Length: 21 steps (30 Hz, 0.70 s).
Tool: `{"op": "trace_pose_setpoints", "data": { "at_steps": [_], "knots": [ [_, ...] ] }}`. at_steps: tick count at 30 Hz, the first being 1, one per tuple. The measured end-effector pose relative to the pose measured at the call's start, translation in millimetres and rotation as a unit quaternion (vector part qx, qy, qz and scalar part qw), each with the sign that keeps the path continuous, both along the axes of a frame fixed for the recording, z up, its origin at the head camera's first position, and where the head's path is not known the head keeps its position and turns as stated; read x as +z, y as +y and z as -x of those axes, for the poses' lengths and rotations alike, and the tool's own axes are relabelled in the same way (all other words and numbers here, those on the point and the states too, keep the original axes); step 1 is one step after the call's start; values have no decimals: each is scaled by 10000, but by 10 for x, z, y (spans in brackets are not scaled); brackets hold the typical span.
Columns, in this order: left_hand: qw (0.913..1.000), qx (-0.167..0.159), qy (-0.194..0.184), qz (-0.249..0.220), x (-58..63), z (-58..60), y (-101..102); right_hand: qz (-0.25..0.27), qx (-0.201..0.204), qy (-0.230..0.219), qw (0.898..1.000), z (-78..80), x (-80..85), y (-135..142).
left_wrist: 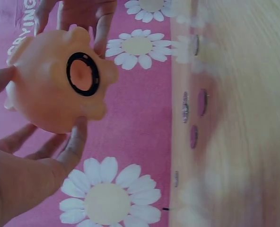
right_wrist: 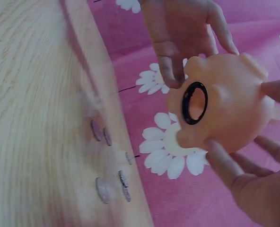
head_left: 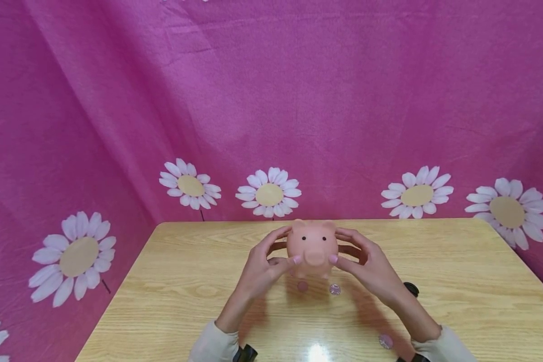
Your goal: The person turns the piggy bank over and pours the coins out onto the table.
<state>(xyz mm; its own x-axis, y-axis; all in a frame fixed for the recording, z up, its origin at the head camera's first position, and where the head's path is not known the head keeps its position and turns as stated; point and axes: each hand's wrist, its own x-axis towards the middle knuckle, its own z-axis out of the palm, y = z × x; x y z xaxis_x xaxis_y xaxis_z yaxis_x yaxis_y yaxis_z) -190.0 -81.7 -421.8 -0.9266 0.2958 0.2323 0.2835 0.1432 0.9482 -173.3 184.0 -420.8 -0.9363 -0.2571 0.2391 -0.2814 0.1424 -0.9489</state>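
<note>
A pink piggy bank (head_left: 314,244) is held up off the table, its snout facing me. My left hand (head_left: 260,266) grips its left side and my right hand (head_left: 373,266) its right side, thumbs near the snout and fingers curled round behind. On its underside, a round hole with a black rim (left_wrist: 83,74) shows in the left wrist view; no plug sits in it. Beneath the bank lie a pinkish coin (head_left: 302,286) and a silvery coin (head_left: 335,289). Several coins, one a larger silvery coin (right_wrist: 102,190), appear on the table in the right wrist view.
The wooden table (head_left: 185,281) ends at a pink curtain (head_left: 298,100) printed with white daisies. Beside my right wrist lies a small black round piece (head_left: 411,289), partly hidden by the forearm. Another coin (head_left: 385,341) rests near that forearm.
</note>
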Motion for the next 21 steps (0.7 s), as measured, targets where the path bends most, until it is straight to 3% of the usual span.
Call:
{"op": "trace_pose_setpoints", "data": {
  "at_steps": [5,8,16,18,21],
  "knots": [
    [9975,-316,308,-557,54,-26,-11,462,166,278,9984,-11,15,5],
    [9969,-398,291,-616,38,-15,1,357,81,193,9991,-7,9,9],
    [9998,77,90,175,-85,31,58,-325,-214,-307,9988,43,-77,10],
    [9997,66,224,-7,-82,26,64,-107,-176,-120,9997,45,-81,2],
    [9927,-184,997,-652,-23,13,56,505,59,701,9962,62,-55,-7]
  ]
}}
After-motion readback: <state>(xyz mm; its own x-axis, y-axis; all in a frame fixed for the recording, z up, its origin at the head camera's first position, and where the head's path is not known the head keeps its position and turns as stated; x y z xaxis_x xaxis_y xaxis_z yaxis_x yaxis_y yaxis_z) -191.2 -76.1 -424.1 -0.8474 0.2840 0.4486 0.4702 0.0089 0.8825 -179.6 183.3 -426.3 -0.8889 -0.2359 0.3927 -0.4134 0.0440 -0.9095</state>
